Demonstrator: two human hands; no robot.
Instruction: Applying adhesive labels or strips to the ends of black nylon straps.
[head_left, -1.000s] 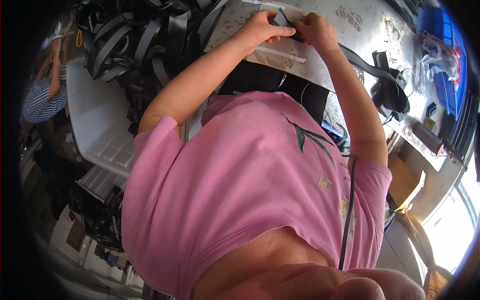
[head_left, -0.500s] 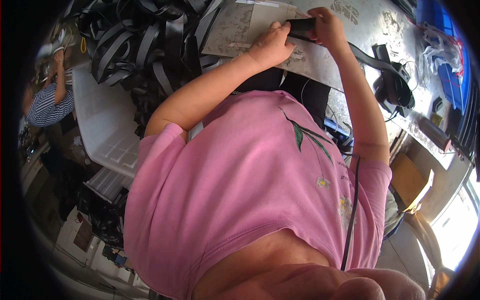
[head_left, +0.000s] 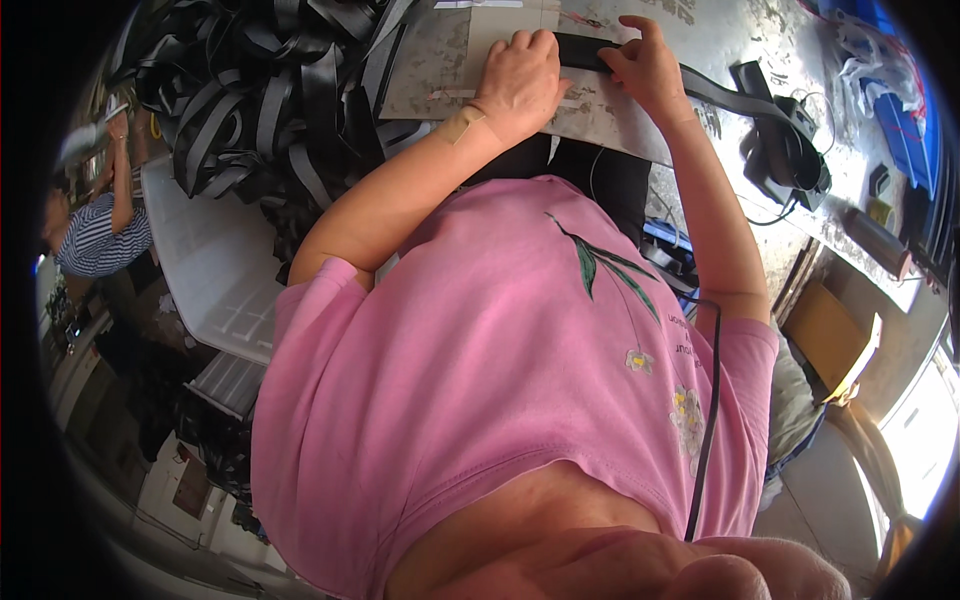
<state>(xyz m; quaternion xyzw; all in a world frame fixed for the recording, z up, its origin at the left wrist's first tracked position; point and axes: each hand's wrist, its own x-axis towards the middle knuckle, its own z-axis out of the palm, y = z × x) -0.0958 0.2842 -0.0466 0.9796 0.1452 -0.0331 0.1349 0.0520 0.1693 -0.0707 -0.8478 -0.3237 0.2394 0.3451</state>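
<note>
A black strap point(head_left: 585, 53) lies across the metal worktop in front of me. My left hand point(head_left: 520, 88), back upward and fingers bent, grips its left end; the fingertips are partly hidden. To the right, my right hand point(head_left: 648, 78) holds the same strap between thumb and bent fingers, with the index finger lifted away from it. Past my right wrist, a grey-black length of strap point(head_left: 735, 98) runs on to a loose coil point(head_left: 790, 165) on the worktop. A flat beige piece point(head_left: 487, 35) rests beyond my left hand.
A large heap of black straps point(head_left: 270, 110) stands left of the worktop point(head_left: 600, 125), beside a white plastic crate point(head_left: 215, 250). Right of the coil are a dark cylinder point(head_left: 875, 243), a blue tray point(head_left: 905, 140) and clear plastic bags point(head_left: 870, 60). Another person point(head_left: 100, 230) is at far left.
My left hand has turned back upward and shifted left along the strap. My right hand has moved slightly left and down, and its index finger is now raised. The strap lies flatter.
</note>
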